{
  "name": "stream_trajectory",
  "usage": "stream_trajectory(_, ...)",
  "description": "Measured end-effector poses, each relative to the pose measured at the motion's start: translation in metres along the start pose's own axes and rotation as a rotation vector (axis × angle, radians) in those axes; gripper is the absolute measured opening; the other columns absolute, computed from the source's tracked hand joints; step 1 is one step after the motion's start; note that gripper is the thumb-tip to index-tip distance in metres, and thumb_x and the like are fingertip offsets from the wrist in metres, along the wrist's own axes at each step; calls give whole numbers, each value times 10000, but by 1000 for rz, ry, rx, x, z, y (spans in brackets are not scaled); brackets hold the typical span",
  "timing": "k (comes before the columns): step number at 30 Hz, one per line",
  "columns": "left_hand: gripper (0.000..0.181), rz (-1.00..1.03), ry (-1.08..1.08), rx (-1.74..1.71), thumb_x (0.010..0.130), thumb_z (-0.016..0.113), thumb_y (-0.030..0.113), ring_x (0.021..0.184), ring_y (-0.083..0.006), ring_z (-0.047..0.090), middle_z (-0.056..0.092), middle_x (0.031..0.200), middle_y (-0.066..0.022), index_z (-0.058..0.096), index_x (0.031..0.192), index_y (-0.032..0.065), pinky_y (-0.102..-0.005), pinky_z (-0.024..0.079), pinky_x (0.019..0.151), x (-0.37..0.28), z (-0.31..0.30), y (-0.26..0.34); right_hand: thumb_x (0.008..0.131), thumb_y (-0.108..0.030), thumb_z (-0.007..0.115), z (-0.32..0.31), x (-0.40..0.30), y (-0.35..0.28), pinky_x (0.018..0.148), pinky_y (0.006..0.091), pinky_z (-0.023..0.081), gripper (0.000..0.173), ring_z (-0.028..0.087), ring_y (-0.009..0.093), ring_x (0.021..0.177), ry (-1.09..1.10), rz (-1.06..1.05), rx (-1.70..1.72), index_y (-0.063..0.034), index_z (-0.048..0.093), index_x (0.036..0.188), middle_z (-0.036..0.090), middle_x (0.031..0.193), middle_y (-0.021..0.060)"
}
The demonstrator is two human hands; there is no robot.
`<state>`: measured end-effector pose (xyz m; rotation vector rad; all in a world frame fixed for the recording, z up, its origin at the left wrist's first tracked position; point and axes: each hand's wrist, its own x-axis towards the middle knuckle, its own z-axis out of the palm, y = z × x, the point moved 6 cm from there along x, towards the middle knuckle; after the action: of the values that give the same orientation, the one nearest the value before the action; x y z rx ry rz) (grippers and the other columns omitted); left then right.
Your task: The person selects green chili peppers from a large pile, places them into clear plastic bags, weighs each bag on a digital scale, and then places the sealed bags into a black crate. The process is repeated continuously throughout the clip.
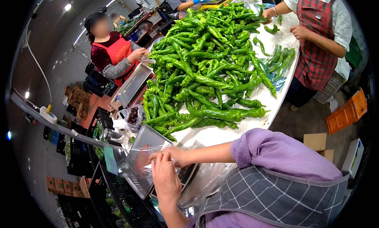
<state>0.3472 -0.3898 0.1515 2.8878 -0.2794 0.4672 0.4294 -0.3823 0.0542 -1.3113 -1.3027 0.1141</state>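
A clear plastic bag (162,148) is pinched between my two hands over a weighing scale. My right hand (176,156) reaches in from the upper arm, its fingertips on the film. Below it, my left hand (167,173) is raised, fingers close together against the same bag. Under them lie the scale's metal tray (137,185) and its dark keypad (187,174), both partly hidden. A large heap of long green peppers (204,65) covers the white table (189,136) just beyond my hands. More clear plastic film (204,174) lies beside my apron.
A person in a red apron (120,50) stands behind another metal tray (134,85). Across the table, a person in a checked apron (316,38) is near bagged peppers (281,60). Dark red fruit (133,115) in a bag and a cylindrical container (111,134) stand by the scale.
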Motion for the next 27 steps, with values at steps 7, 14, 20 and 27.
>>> stream_trajectory(7,736,-316,471,141,806,524,528,1327,-373,97,143,1431,-190,304,1330,61,-505,105,1049,-28,-8,-25,801,-387,619,-16,9,2,934,400,367,825,349,267,1224,339,517,1301,-272,68,1404,283,1385,96)
stream_trajectory(14,968,-447,505,-601,684,747,193,1298,-371,190,83,1427,-217,98,1380,18,-460,261,1007,-42,51,-41,795,-601,473,1,1,12,935,419,387,843,334,271,1223,423,450,1443,-293,-36,1391,223,1398,115)
stream_trajectory(20,896,-434,578,-1185,734,596,-50,1247,-280,317,183,1399,-161,24,1403,112,-382,346,957,-41,64,-64,792,-620,441,-1,4,-24,932,439,401,737,377,286,1187,375,377,1594,-275,113,1356,285,1330,123)
stream_trajectory(27,860,-528,591,-1283,685,477,-150,1163,-255,433,309,1307,-148,76,1395,125,-296,417,889,-44,64,-62,877,-453,446,14,2,-15,935,414,400,589,390,275,1182,309,350,1592,-277,160,1361,339,1303,100)
